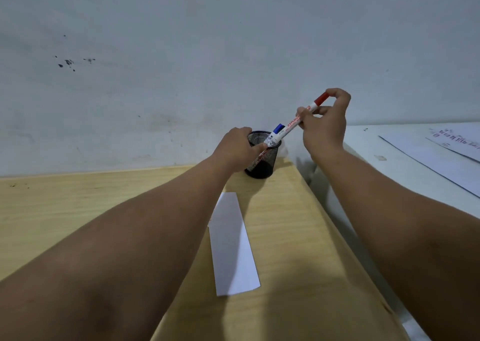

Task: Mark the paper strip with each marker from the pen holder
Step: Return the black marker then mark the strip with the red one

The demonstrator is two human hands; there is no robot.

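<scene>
A black mesh pen holder [262, 164] stands at the back of the wooden desk, near the wall. My left hand [239, 145] grips its rim from the left. My right hand [326, 125] pinches a red-capped white marker [298, 118], tilted, with its lower end still at the holder's mouth. A blue-capped marker [277, 129] sticks up out of the holder beside it. The white paper strip [232, 244] lies flat on the desk in front of the holder, between my forearms, and the visible part is unmarked.
The wooden desk [78, 210] ends at a slanted right edge. Beyond it is a white table [405, 169] with printed sheets [446, 156]. A grey-white wall [207, 54] rises directly behind the holder.
</scene>
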